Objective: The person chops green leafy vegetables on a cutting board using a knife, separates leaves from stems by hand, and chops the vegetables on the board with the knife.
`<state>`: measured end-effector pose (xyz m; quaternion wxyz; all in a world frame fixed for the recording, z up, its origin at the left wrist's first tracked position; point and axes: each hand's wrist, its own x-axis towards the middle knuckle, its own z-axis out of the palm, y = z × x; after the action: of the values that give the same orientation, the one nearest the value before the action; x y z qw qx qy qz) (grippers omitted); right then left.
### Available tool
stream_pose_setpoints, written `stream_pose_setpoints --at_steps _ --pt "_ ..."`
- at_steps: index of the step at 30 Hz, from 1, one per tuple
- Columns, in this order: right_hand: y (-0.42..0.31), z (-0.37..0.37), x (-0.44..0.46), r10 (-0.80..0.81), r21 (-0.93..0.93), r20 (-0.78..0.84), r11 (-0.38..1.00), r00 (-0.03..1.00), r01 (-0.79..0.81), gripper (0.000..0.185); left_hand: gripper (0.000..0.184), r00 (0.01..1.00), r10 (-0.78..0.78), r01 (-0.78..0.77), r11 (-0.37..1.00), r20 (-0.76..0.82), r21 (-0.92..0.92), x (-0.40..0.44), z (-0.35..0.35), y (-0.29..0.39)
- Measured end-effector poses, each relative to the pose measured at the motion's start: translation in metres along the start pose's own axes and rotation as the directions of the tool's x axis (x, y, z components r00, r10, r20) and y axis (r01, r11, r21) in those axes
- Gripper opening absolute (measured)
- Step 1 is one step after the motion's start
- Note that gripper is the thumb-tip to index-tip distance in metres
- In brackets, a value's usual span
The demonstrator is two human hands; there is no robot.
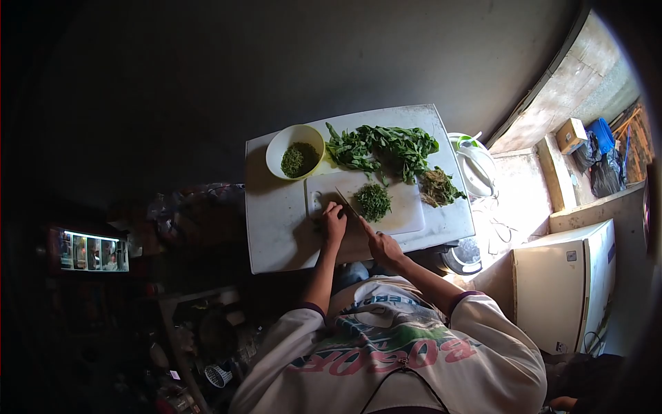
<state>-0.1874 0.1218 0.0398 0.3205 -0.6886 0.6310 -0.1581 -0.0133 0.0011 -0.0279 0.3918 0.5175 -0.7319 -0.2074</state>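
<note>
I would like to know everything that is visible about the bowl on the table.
The bowl is round, pale inside and yellow-green outside, perhaps plastic. It stands upright near the far-left corner of the white table, holding finely chopped greens, with part of its inner wall bare. Leaves lie just right of it; whether it touches them or the cutting board is unclear. The left hand and right hand are both away from it.

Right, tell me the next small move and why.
Probably ease the left hand clear of the knife in the right hand: the two look very close, and the chopped greens lie on the knife's other side.
</note>
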Motion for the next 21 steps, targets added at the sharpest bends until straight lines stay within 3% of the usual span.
stream_pose_setpoints --at_steps 5,12,15,17,21 --pt "0.013 0.002 0.005 -0.026 -0.006 -0.014 1.0 1.0 0.026 0.078 0.026 0.989 0.083 -0.076 0.995 -0.119 0.063 -0.004 0.005 0.001" --pt "0.007 -0.022 -0.013 0.004 -0.045 0.012 0.999 1.0 -0.003 0.079 0.021 0.991 0.048 -0.053 0.998 -0.127 -0.035 0.0 0.002 0.004" --pt "-0.001 -0.025 -0.019 -0.025 -0.042 0.028 0.999 0.999 0.026 0.079 0.023 0.994 0.021 -0.016 0.999 -0.108 0.046 -0.003 0.004 -0.005" --pt "-0.002 -0.025 -0.022 -0.037 -0.031 0.039 0.999 0.999 0.038 0.079 0.027 0.982 0.071 -0.054 0.993 -0.174 0.101 -0.006 0.007 -0.007" --pt "-0.001 -0.024 -0.024 -0.012 -0.057 0.062 0.998 0.998 0.016 0.079 0.027 0.986 0.02 -0.014 0.999 -0.166 0.04 -0.008 0.012 -0.01"
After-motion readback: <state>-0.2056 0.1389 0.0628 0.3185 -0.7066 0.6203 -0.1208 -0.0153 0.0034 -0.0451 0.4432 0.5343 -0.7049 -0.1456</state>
